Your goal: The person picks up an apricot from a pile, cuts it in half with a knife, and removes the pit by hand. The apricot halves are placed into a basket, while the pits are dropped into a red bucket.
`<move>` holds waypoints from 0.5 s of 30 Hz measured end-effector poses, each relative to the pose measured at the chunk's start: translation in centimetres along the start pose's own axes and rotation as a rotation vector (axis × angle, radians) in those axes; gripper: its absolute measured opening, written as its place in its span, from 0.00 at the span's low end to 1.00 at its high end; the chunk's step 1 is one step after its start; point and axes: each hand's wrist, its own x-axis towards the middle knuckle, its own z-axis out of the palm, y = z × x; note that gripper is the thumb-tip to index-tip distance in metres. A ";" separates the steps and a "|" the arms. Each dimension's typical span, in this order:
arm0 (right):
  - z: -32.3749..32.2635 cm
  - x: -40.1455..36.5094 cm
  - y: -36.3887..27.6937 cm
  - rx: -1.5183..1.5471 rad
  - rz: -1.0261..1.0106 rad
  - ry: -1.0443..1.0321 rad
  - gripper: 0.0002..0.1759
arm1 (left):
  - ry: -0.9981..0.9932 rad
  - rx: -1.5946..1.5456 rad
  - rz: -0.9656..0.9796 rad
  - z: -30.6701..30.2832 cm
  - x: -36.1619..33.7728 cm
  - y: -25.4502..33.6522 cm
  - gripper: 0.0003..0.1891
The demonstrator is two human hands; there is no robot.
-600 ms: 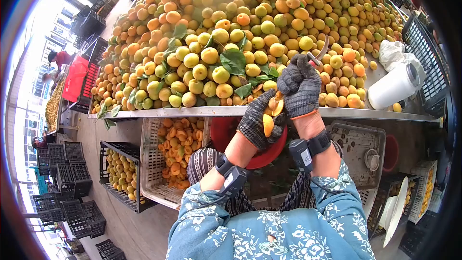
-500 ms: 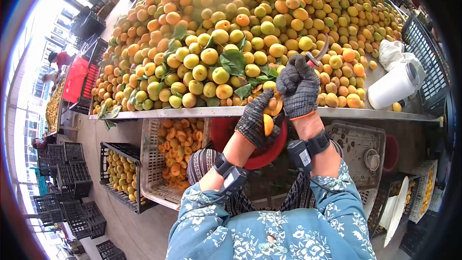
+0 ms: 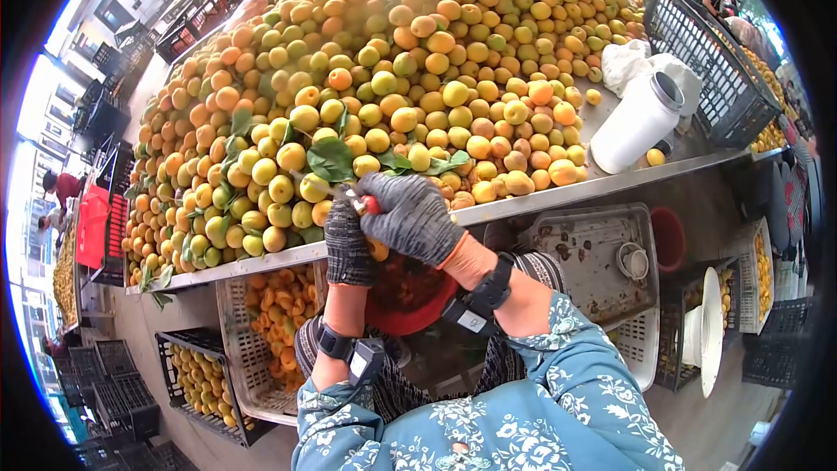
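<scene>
My right hand [image 3: 414, 216], in a dark knit glove, is closed round the red handle [image 3: 371, 204] of a small knife. Its blade is blurred and lies by the fingertips of my left hand [image 3: 349, 246]. That hand, gloved too, is curled, and a bit of orange apricot [image 3: 377, 249] shows by its palm; the rest is hidden. Both hands meet at the table's metal edge [image 3: 288, 258], above a red basin [image 3: 403, 324] with dark reddish contents. Beyond them rises a large heap of yellow-orange apricots [image 3: 418, 96] with a few green leaves [image 3: 330, 160].
Below left, a white crate [image 3: 235, 331] holds apricot halves, beside a black crate [image 3: 179, 337] of whole apricots. On the right stand a dirty grey tray [image 3: 602, 231] and a red bucket [image 3: 668, 240]. A white jar [image 3: 636, 126] and black crate [image 3: 711, 65] sit on the table.
The view has turned to the right. My right hand has come across to my left, bringing the knife to its fingertips. The orange halves seen in my left palm are now mostly covered.
</scene>
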 end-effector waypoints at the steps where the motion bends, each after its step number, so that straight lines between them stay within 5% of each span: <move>1: 0.2 -0.1 -0.2 -0.026 -0.009 0.011 0.13 | -0.013 -0.032 -0.049 0.1 -0.1 0.0 0.15; 5: 0.3 -0.5 -0.7 -0.127 -0.048 0.061 0.12 | -0.016 -0.224 -0.120 1.9 -0.4 0.3 0.15; 9: 1.0 -0.4 0.2 0.099 -0.089 0.267 0.10 | 0.237 -0.312 -0.092 3.2 -0.2 1.9 0.14; 11: 0.3 -0.4 0.8 0.394 0.068 0.157 0.08 | -0.312 -0.331 -0.184 -1.8 0.8 3.9 0.16; 13: 0.1 -0.7 0.3 0.427 0.069 0.161 0.08 | -0.351 -0.406 -0.163 -5.6 2.2 6.2 0.18; 15: 1.0 -1.3 0.8 0.350 0.049 -0.111 0.08 | -0.217 -0.273 -0.068 -6.0 -0.2 9.9 0.19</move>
